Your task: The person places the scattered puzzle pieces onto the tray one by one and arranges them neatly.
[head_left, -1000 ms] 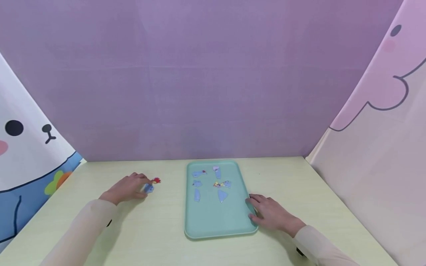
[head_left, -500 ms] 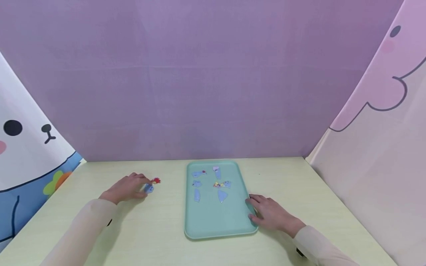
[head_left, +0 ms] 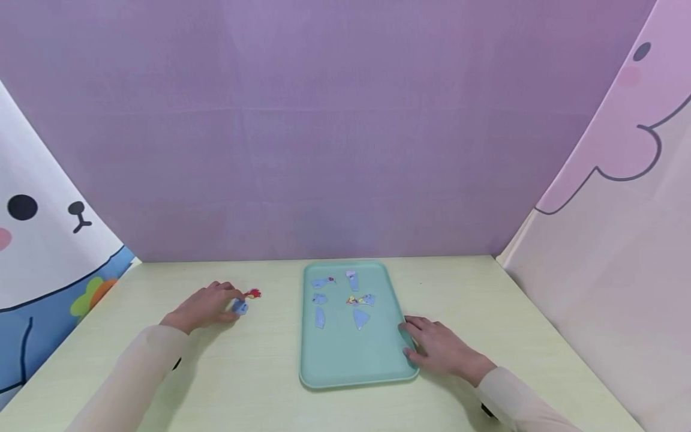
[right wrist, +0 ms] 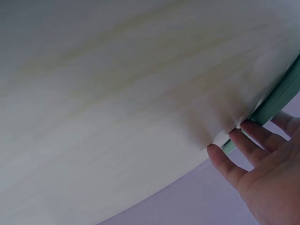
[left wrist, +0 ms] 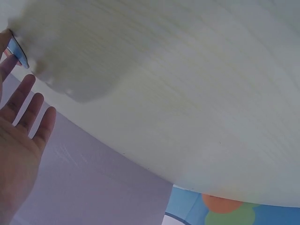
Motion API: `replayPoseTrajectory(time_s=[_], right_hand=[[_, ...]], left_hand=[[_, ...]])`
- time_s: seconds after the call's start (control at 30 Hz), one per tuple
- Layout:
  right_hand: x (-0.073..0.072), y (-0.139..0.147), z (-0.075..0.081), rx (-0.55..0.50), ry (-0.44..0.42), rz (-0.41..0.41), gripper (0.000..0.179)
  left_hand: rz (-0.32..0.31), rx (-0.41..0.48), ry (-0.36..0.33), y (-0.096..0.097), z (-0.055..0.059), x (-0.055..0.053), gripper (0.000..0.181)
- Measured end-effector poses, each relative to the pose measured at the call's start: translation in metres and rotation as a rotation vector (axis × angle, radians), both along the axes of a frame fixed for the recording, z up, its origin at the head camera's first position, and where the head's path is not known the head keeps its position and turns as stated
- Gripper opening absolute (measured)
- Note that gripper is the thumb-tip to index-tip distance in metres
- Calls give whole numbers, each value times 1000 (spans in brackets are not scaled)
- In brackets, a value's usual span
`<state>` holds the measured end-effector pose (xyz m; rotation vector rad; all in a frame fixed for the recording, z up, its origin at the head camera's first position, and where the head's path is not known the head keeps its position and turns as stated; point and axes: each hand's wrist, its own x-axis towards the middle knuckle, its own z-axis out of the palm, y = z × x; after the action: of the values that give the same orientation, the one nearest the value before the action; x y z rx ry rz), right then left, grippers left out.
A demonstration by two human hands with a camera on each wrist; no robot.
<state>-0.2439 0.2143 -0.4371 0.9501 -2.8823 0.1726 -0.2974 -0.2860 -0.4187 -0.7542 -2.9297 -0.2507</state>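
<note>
In the head view my left hand (head_left: 207, 306) is at the left of the table, thumb and index finger pinching a small blue puzzle piece (head_left: 240, 307). That blue piece (left wrist: 18, 50) shows tilted between two fingers at the edge of the left wrist view. A red and yellow patch (head_left: 253, 293) lies beside the index fingertip; whether it is a separate piece is unclear. My right hand (head_left: 439, 347) rests on the right rim of a green tray (head_left: 345, 366). Seen from the right wrist, its extended fingers (right wrist: 251, 150) touch the rim's outer side.
Several pale-blue pieces lie spread over the tray's far half, among them a wedge-shaped piece (head_left: 360, 318) and a narrow piece (head_left: 320, 317). Pale wooden table (head_left: 259, 372) surrounds the tray. A purple cloth wall (head_left: 345, 150) rises behind, with printed cloths at both sides.
The blue piece has shifted very slightly left and toward me at my left fingertips, showing more of the red patch. My right hand and the tray have stayed in place.
</note>
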Motion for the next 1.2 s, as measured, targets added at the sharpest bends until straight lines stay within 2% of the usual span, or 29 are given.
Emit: replayPoseTrajectory(time_s=[0.43, 0.8, 1.2], right_hand=[[-2, -1, -3, 0, 10, 20, 47], [-1, -1, -2, -1, -9, -5, 48], [-1, -2, -1, 0, -5, 0, 48]], left_hand=[[1, 16, -35, 5, 6, 7, 31], [-16, -20, -78, 1, 6, 5, 38], [-25, 7, -14, -1, 4, 3, 30]])
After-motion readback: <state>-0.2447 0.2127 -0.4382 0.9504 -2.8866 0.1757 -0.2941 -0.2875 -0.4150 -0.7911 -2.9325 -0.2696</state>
